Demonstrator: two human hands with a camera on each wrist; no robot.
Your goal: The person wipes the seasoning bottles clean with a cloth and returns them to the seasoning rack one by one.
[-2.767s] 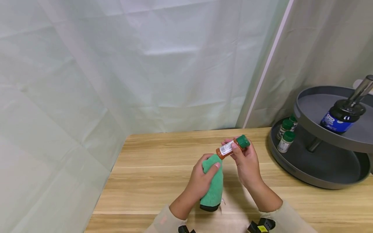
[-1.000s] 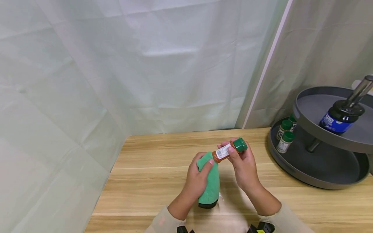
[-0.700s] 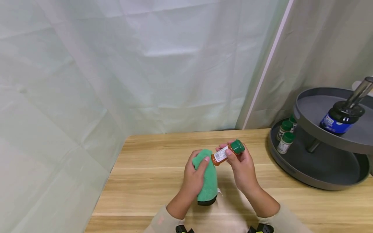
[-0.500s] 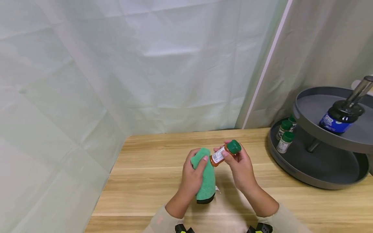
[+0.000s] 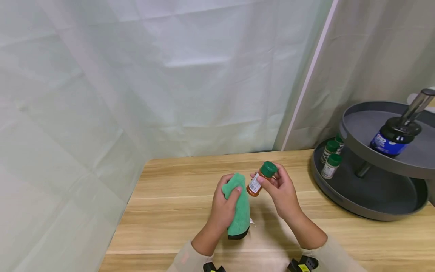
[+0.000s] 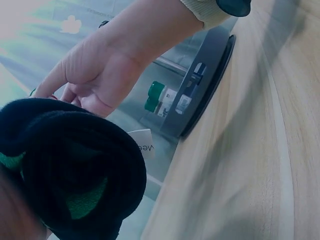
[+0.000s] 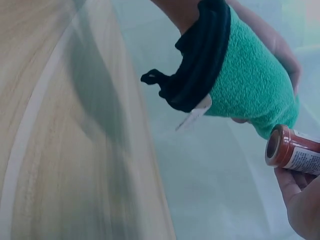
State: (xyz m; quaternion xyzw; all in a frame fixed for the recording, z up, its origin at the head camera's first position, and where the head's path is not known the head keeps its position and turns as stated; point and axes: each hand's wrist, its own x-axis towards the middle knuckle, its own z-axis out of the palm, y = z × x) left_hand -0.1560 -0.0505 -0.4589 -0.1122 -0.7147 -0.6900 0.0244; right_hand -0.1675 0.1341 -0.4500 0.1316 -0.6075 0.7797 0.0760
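My left hand (image 5: 225, 206) grips a green cloth (image 5: 240, 211) bunched into a long roll, its dark hem hanging at the bottom and a small white tag (image 7: 192, 117) sticking out. My right hand (image 5: 280, 192) holds a spice jar (image 5: 255, 185) between thumb and fingers. The jar has a green cap (image 5: 268, 169), a white label and reddish contents, and it tilts with its cap up and to the right. In the head view a narrow gap shows between the jar's base and the cloth. The right wrist view shows the jar's base close by the cloth's tip.
On the right of the wooden table (image 5: 176, 211) stands a two-tier grey turntable (image 5: 374, 200). Its lower tier bears several green-capped spice jars (image 5: 330, 166); a dark jar with a blue label (image 5: 391, 141) stands on the upper one. Pale curtains (image 5: 210, 94) enclose the back and left.
Both hands have drifted left with the cloth and the jar. The jar has turned more upright, and its base has come away from the cloth it overlapped earlier.
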